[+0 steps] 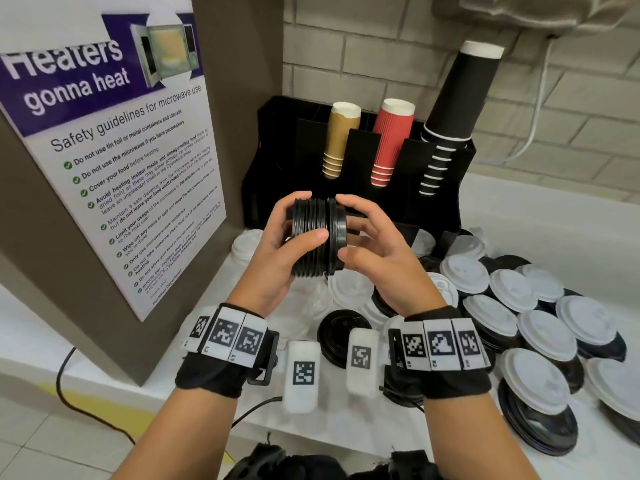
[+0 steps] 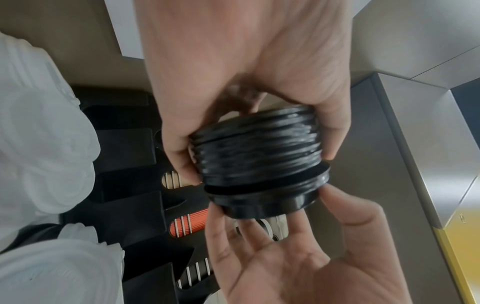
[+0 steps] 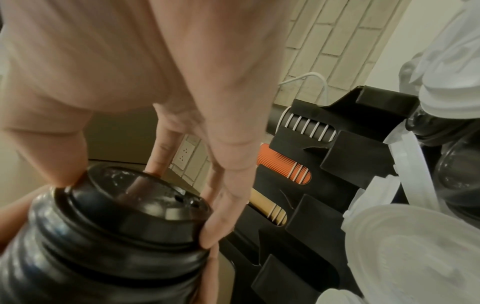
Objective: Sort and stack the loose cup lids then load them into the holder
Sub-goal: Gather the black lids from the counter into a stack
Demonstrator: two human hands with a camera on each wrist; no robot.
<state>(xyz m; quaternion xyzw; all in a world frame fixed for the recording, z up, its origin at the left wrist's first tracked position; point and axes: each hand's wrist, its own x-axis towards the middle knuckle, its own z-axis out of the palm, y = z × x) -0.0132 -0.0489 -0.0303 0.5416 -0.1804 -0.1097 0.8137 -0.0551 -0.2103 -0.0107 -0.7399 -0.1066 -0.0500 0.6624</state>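
Left hand: I see my left hand [image 1: 282,249] curled round a stack of black lids [image 1: 311,237], thumb on the near side, fingers over the far side.
Right hand: my right hand [image 1: 377,252] pinches the end lid [image 1: 338,233] by its rim with curled fingertips.
Stack: glossy ribbed plastic discs, lying sideways in mid-air just before the holder [image 1: 446,188].
Holder: matte black, slotted, at 12 o'clock; ribbed red cups [image 1: 393,140] stand in it.
Loose lids: round white lids [image 1: 540,334] over black ones on the white tabletop [image 1: 554,216], at 3 o'clock.
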